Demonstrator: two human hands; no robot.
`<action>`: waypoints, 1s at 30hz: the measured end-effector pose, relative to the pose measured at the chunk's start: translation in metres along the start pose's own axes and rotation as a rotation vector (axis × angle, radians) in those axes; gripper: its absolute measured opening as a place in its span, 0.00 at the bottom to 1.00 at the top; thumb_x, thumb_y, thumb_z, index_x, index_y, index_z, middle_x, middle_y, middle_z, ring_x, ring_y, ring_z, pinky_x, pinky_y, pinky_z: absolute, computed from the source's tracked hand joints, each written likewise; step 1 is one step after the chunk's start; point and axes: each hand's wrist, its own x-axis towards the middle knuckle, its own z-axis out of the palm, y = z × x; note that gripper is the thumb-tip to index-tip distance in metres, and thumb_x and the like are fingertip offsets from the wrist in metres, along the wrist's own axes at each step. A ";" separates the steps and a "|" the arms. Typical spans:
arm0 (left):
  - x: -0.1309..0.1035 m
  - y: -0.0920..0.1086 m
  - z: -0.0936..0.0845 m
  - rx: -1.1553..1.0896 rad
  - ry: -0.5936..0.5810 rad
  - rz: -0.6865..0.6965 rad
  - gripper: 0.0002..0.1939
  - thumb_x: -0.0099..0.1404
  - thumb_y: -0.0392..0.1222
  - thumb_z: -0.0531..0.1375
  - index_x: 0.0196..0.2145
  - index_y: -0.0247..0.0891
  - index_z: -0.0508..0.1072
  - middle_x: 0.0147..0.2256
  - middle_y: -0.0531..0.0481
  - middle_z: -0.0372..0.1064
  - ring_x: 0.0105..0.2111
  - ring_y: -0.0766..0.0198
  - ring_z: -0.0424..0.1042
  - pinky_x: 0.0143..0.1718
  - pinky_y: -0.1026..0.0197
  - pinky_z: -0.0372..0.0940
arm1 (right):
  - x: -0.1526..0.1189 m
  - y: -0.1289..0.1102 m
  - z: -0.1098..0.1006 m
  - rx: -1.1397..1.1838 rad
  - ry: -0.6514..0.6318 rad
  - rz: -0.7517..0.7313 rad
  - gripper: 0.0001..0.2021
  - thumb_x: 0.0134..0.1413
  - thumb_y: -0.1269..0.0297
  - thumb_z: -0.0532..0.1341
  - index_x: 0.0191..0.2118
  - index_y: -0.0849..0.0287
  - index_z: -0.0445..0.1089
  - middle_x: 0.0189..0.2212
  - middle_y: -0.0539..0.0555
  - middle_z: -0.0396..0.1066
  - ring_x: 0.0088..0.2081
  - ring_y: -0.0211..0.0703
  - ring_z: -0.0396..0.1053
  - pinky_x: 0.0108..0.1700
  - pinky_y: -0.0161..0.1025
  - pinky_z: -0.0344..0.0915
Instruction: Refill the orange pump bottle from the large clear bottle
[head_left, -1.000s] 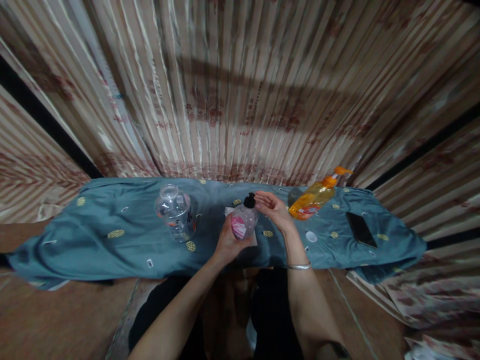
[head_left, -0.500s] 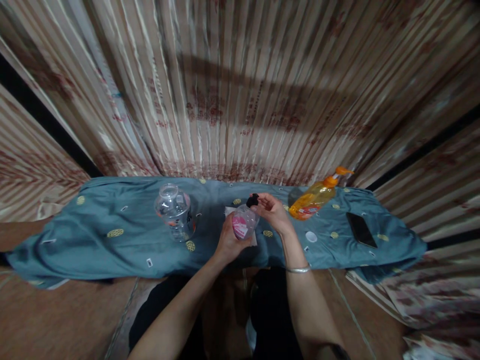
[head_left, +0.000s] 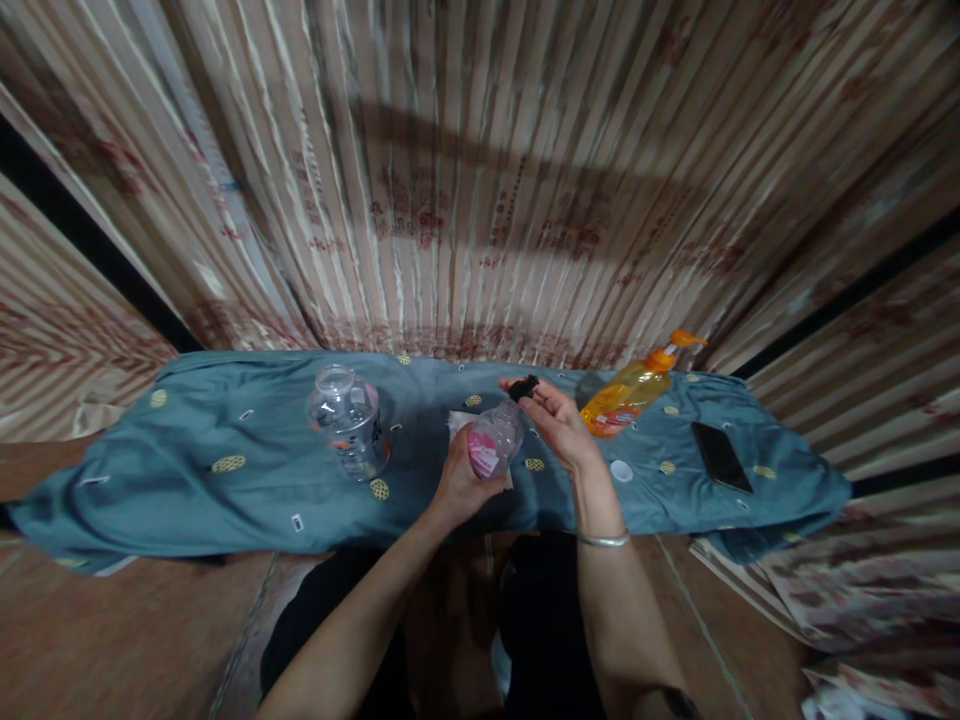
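Observation:
A clear bottle with a pink label (head_left: 487,452) is tilted in the grasp of my left hand (head_left: 459,487), whose fingers wrap round its lower part. Just above the bottle's mouth, my right hand (head_left: 559,418) holds a small black object (head_left: 523,388) between thumb and fingers; it looks like the bottle's cap or nozzle. A white paper or cloth (head_left: 456,422) lies partly hidden beneath the bottle and my left hand.
On the teal cloth (head_left: 262,510), a large clear container (head_left: 356,435) stands left. To the right are an orange pump bottle (head_left: 626,393), a white round disc (head_left: 621,471) and a black phone (head_left: 721,457). Pleated curtains (head_left: 465,180) hang behind.
The black object has lifted off the bottle's neck and turned in my right hand, which has shifted slightly right. The bottle's neck now shows; my left hand has barely moved.

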 end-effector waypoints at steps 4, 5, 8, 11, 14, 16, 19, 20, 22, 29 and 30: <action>-0.001 0.001 -0.001 0.003 0.023 -0.011 0.43 0.44 0.38 0.76 0.58 0.41 0.68 0.53 0.42 0.74 0.55 0.45 0.75 0.61 0.41 0.67 | 0.010 0.029 -0.026 -0.126 0.171 -0.026 0.26 0.46 0.39 0.74 0.46 0.51 0.80 0.48 0.56 0.83 0.58 0.57 0.75 0.64 0.53 0.68; 0.000 0.001 -0.002 0.003 0.031 -0.012 0.43 0.45 0.38 0.76 0.58 0.41 0.67 0.53 0.42 0.74 0.55 0.45 0.75 0.61 0.42 0.67 | 0.012 0.040 -0.034 -0.225 0.196 0.013 0.24 0.46 0.42 0.74 0.44 0.52 0.80 0.45 0.55 0.84 0.56 0.58 0.76 0.63 0.55 0.69; 0.003 0.001 -0.006 0.001 0.054 -0.009 0.42 0.46 0.39 0.75 0.59 0.41 0.67 0.53 0.42 0.73 0.55 0.47 0.75 0.61 0.43 0.67 | 0.015 0.071 -0.050 -0.683 0.230 0.224 0.14 0.49 0.52 0.73 0.41 0.51 0.81 0.43 0.54 0.83 0.54 0.59 0.77 0.63 0.59 0.68; 0.006 0.001 -0.008 0.000 0.079 -0.004 0.42 0.45 0.40 0.76 0.57 0.41 0.68 0.54 0.42 0.70 0.57 0.45 0.73 0.62 0.42 0.65 | 0.012 0.090 -0.056 -0.788 0.252 0.298 0.11 0.46 0.63 0.73 0.39 0.52 0.81 0.49 0.58 0.81 0.60 0.61 0.74 0.68 0.60 0.63; 0.008 0.002 -0.006 -0.004 0.090 -0.009 0.42 0.44 0.40 0.76 0.57 0.39 0.69 0.54 0.41 0.70 0.58 0.44 0.72 0.64 0.41 0.63 | 0.006 0.094 -0.057 -0.825 0.271 0.336 0.13 0.44 0.68 0.74 0.40 0.55 0.81 0.55 0.62 0.78 0.65 0.63 0.70 0.71 0.59 0.59; 0.009 0.003 -0.005 -0.010 0.090 -0.018 0.43 0.45 0.40 0.76 0.58 0.37 0.69 0.54 0.40 0.70 0.58 0.43 0.72 0.64 0.41 0.63 | 0.001 0.092 -0.061 -0.849 0.286 0.359 0.18 0.42 0.69 0.74 0.43 0.57 0.80 0.58 0.66 0.76 0.68 0.67 0.67 0.72 0.61 0.58; 0.012 0.002 -0.002 -0.023 0.098 -0.036 0.45 0.44 0.41 0.77 0.59 0.37 0.68 0.56 0.37 0.70 0.60 0.41 0.71 0.66 0.40 0.61 | -0.008 0.083 -0.067 -0.830 0.291 0.336 0.27 0.41 0.66 0.76 0.52 0.58 0.78 0.63 0.68 0.72 0.71 0.68 0.61 0.73 0.62 0.56; 0.013 0.001 -0.001 -0.029 0.102 -0.043 0.46 0.43 0.41 0.78 0.59 0.37 0.67 0.57 0.37 0.70 0.61 0.41 0.70 0.67 0.40 0.60 | -0.011 0.079 -0.068 -0.772 0.267 0.299 0.31 0.41 0.64 0.76 0.55 0.57 0.76 0.64 0.66 0.71 0.72 0.66 0.61 0.73 0.62 0.56; 0.015 0.000 0.000 -0.043 0.111 -0.053 0.50 0.43 0.42 0.78 0.62 0.39 0.64 0.59 0.38 0.69 0.62 0.42 0.69 0.67 0.41 0.60 | -0.017 0.073 -0.062 -0.563 0.144 0.224 0.38 0.39 0.58 0.78 0.60 0.53 0.73 0.65 0.62 0.71 0.69 0.63 0.65 0.71 0.61 0.60; 0.018 -0.003 0.000 -0.077 0.121 -0.065 0.56 0.43 0.42 0.79 0.66 0.42 0.59 0.56 0.41 0.72 0.55 0.46 0.75 0.60 0.44 0.67 | -0.030 0.063 0.000 -0.378 -0.214 0.254 0.47 0.30 0.57 0.82 0.61 0.56 0.69 0.52 0.59 0.80 0.53 0.59 0.78 0.59 0.56 0.72; 0.018 -0.002 0.000 -0.077 0.124 -0.066 0.57 0.43 0.42 0.80 0.66 0.41 0.59 0.55 0.41 0.72 0.55 0.46 0.76 0.60 0.43 0.67 | -0.031 0.063 0.007 -0.396 -0.203 0.258 0.45 0.30 0.58 0.81 0.60 0.57 0.70 0.49 0.59 0.81 0.50 0.58 0.79 0.56 0.55 0.73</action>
